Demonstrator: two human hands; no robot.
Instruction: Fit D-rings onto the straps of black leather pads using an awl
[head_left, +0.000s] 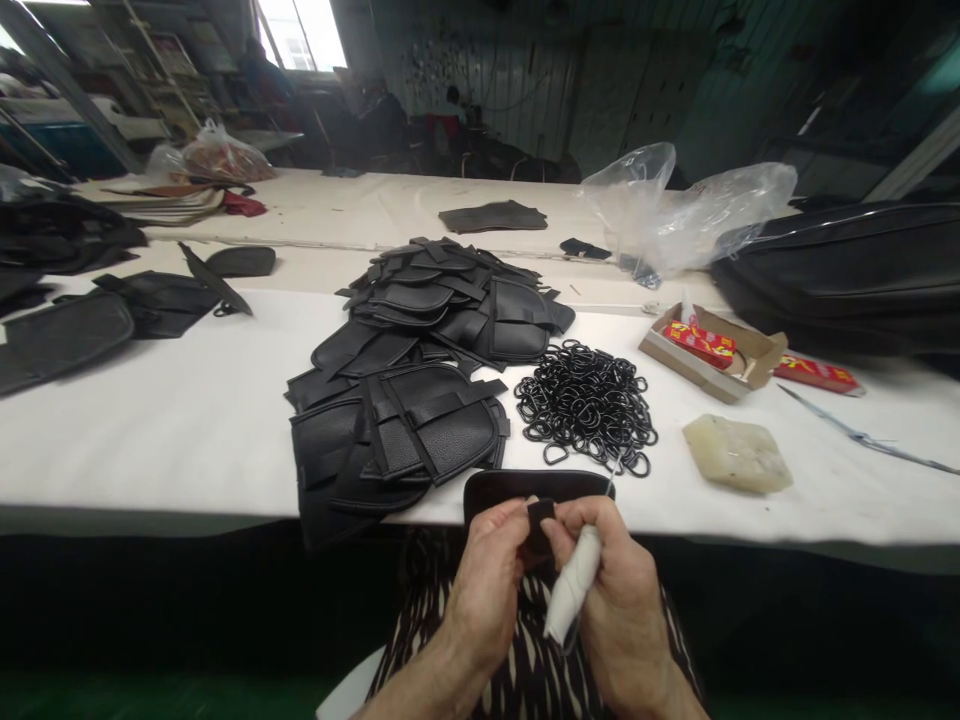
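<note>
Both my hands are closed at the table's front edge, over a black leather piece (495, 487). My left hand (487, 575) pinches a short black strap (540, 520) on that piece between thumb and fingers. Opposite it, my right hand (619, 580) touches the same strap with its fingertips. A thin pointed tool, like an awl (574, 590), with a white wrapped handle, also rests in my right grip, its metal tip pointing up and away. Just beyond lie a heap of black D-rings (589, 400) and a stack of black leather pieces (427, 415). My fingers partly hide the strap.
A yellowish wax-like block (737, 455) lies at right, near scissors (862, 435) and a cardboard box (694, 365) holding a red packet. Behind are clear plastic bags (697, 205) and a large black bag (847, 270). More black pieces (67, 335) lie at left.
</note>
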